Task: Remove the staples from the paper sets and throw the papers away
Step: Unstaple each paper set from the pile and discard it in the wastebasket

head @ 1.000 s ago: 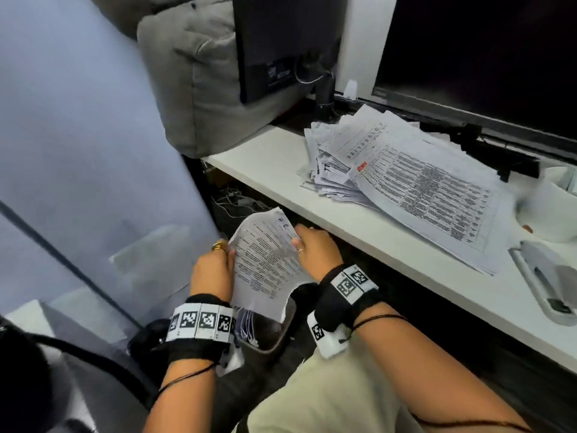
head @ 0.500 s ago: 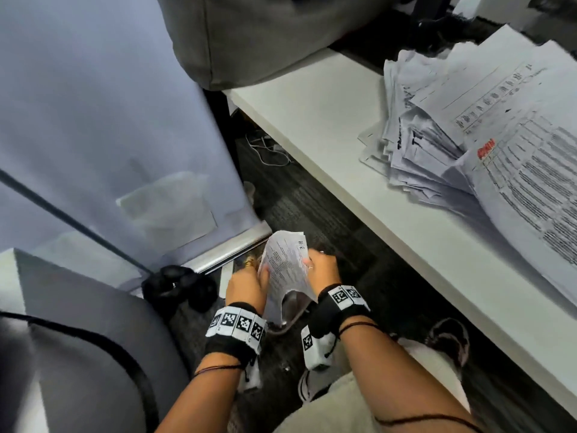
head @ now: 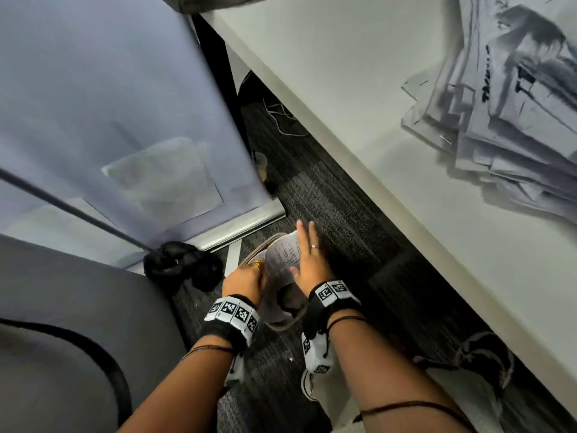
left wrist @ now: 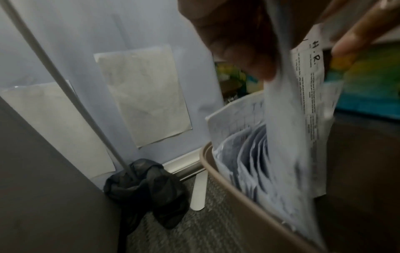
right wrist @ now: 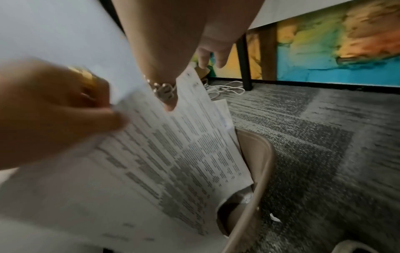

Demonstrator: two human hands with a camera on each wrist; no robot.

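Observation:
A set of printed sheets (head: pixel 282 260) stands on edge in a tan bin (head: pixel 282 326) on the floor below the desk. My left hand (head: pixel 246 278) pinches the sheets' left edge between thumb and fingers. My right hand (head: pixel 307 257) lies on the printed face with fingers straight and spread. In the left wrist view the sheets (left wrist: pixel 288 137) hang down into the bin (left wrist: pixel 238 196) among other discarded papers (left wrist: pixel 244 145). The right wrist view shows the printed page (right wrist: pixel 162 154) reaching into the bin (right wrist: pixel 259 162). A pile of paper sets (head: pixel 505 120) lies on the desk.
The white desk (head: pixel 374 135) overhangs the floor on the right. A blue partition (head: pixel 109 120) stands to the left, with a black cloth bundle (head: pixel 184 264) at its foot. A grey chair (head: pixel 62 339) is at the near left. Cables (head: pixel 281 120) lie under the desk.
Both hands have carried the sheets down from desk height into the bin. My right hand has let go of the edge and straightened its fingers. The view has tilted downward.

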